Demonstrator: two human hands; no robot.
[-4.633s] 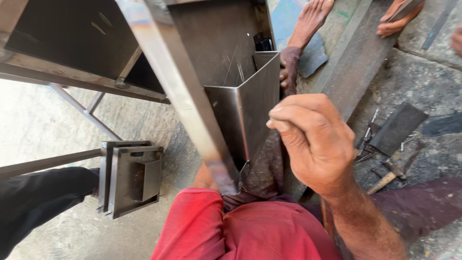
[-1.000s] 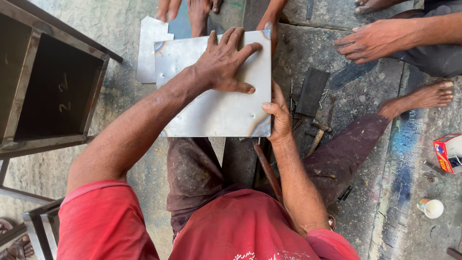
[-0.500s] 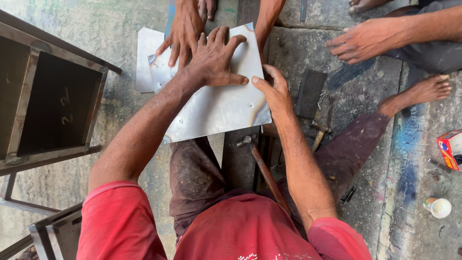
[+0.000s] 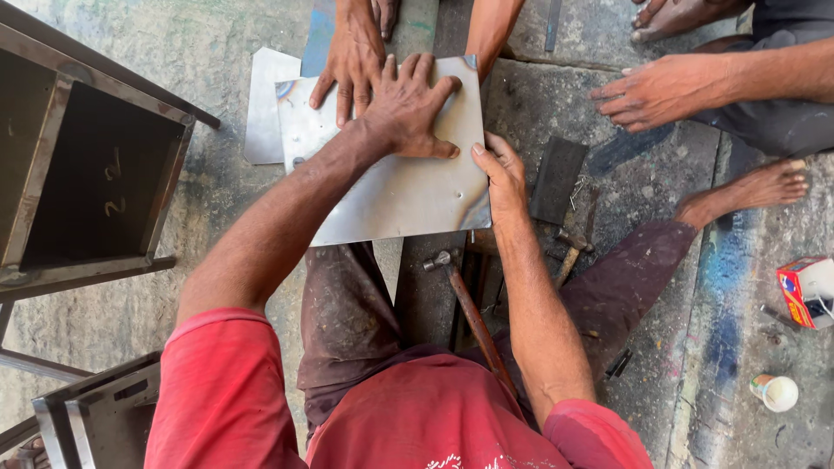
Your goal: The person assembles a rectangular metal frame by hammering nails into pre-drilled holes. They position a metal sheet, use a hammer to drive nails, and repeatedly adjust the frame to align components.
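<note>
A shiny steel sheet [image 4: 391, 195] lies flat on the concrete floor in front of my knees. My left hand [image 4: 408, 108] presses down on its far part, palm flat and fingers spread. My right hand [image 4: 499, 178] rests against the sheet's right edge, fingers laid along it. Another person's hand [image 4: 352, 56] presses on the sheet's far left corner, right beside my left hand. A second, smaller sheet [image 4: 261, 104] pokes out from under the left side.
A hammer [image 4: 465, 308] lies between my legs, another hammer [image 4: 569, 252] to the right near a dark metal plate [image 4: 558, 178]. A metal frame box [image 4: 82, 174] stands at left. Another person's hand [image 4: 651, 91] and bare foot [image 4: 764, 187] are at right, with a small red carton [image 4: 808, 291] and a cup [image 4: 775, 393].
The view has shifted slightly. My right hand slid up along the sheet's right edge, and the other person's hand came onto the far left corner. My left hand stays pressed on the sheet.
</note>
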